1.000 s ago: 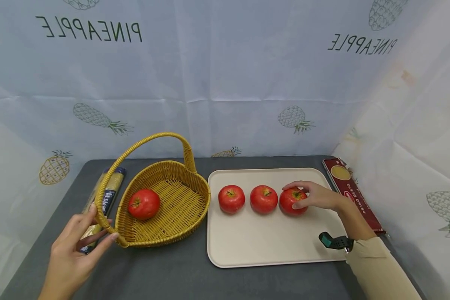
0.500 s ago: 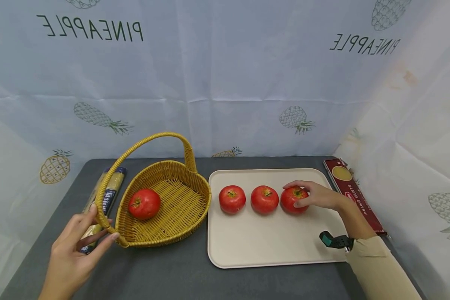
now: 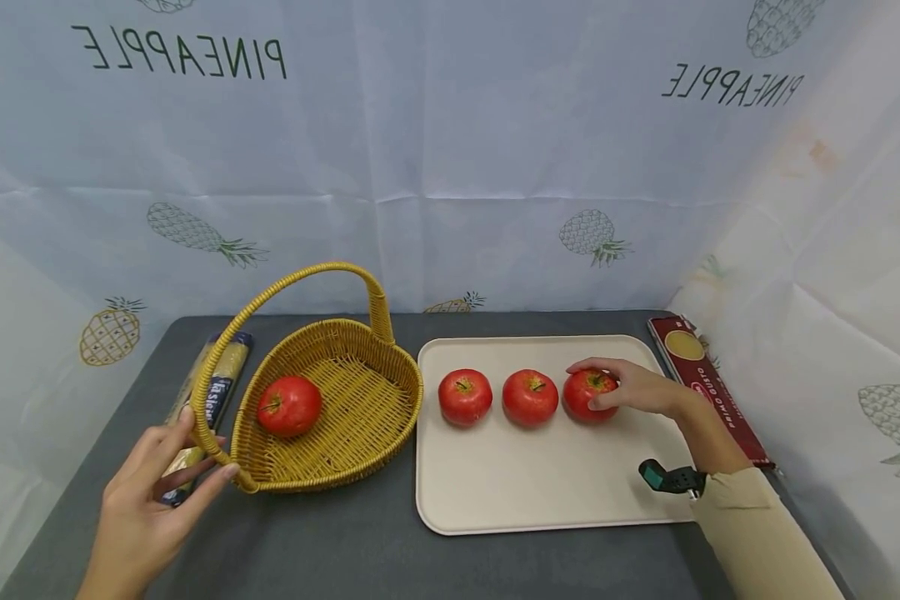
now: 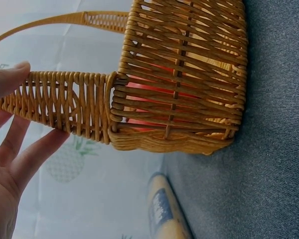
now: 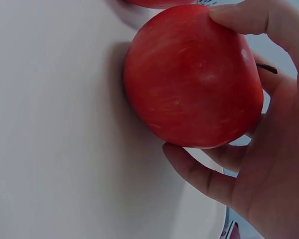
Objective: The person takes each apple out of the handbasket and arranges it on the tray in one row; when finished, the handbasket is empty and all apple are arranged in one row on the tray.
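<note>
My left hand (image 3: 146, 508) holds the near end of the arched handle (image 4: 65, 99) of a yellow wicker basket (image 3: 356, 425), thumb on one side and fingers on the other. A red apple (image 3: 289, 406) lies in the basket's left part. On a cream tray (image 3: 540, 487), three red apples stand in a row. My right hand (image 3: 641, 390) grips the rightmost apple (image 3: 579, 398) from above and the right. The right wrist view shows thumb and fingers around this apple (image 5: 189, 79), close over the tray. The middle apple (image 3: 530, 398) and left apple (image 3: 465, 397) are untouched.
A pasta packet (image 3: 228, 375) lies behind the basket handle at left, partly hidden. Right of the tray lies a dark red packet (image 3: 701, 379). Everything is on a dark grey table (image 3: 345, 542), with a pineapple-print curtain (image 3: 450, 167) behind it.
</note>
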Tool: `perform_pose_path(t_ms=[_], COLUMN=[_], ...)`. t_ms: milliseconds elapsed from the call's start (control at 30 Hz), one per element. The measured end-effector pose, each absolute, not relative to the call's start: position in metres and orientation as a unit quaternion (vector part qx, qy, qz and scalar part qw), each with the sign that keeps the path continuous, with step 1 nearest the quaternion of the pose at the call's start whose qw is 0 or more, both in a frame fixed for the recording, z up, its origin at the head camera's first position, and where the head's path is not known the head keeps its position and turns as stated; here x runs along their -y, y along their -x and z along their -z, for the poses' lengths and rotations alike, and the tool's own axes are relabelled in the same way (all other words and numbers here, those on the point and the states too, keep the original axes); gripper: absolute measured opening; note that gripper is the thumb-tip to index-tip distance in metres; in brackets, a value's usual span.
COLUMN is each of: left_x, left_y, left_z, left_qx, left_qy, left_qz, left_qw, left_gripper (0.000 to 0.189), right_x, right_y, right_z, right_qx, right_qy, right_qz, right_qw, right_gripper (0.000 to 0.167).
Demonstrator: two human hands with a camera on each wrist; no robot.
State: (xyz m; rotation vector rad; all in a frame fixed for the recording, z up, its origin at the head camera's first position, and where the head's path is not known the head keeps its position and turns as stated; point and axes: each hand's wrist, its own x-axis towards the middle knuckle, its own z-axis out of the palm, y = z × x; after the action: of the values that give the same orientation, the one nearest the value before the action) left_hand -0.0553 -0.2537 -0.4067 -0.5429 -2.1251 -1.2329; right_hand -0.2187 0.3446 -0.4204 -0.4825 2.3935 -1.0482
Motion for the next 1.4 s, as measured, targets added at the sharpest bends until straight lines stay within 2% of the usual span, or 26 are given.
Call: perform_pose_path(t_ms=[767,1200,1400], left_x=[0.254,0.253,0.252], left_y=[0.053,0.055,0.056], left_z=[0.404,0.406,0.407], left_qx=[0.809,0.81,0.802], left_qy=[0.2,0.2,0.204], left_qz=[0.463,0.462,0.471], left_qw=[0.301,0.3,0.305], left_gripper=[0.084,0.083,0.083], right_x=[-0.343,-0.347,-0.346], right_y=[0.221,0.217,0.214], right_z=[0.42,0.411,0.404], right_qx=[-0.88,-0.885,-0.897], right_qy=[0.159,0.153,0.17], right_qz=[0.376,0.356,0.337], right_qw=[0.24,0.257,0.231], right_gripper=[0.064,0.072,0.078])
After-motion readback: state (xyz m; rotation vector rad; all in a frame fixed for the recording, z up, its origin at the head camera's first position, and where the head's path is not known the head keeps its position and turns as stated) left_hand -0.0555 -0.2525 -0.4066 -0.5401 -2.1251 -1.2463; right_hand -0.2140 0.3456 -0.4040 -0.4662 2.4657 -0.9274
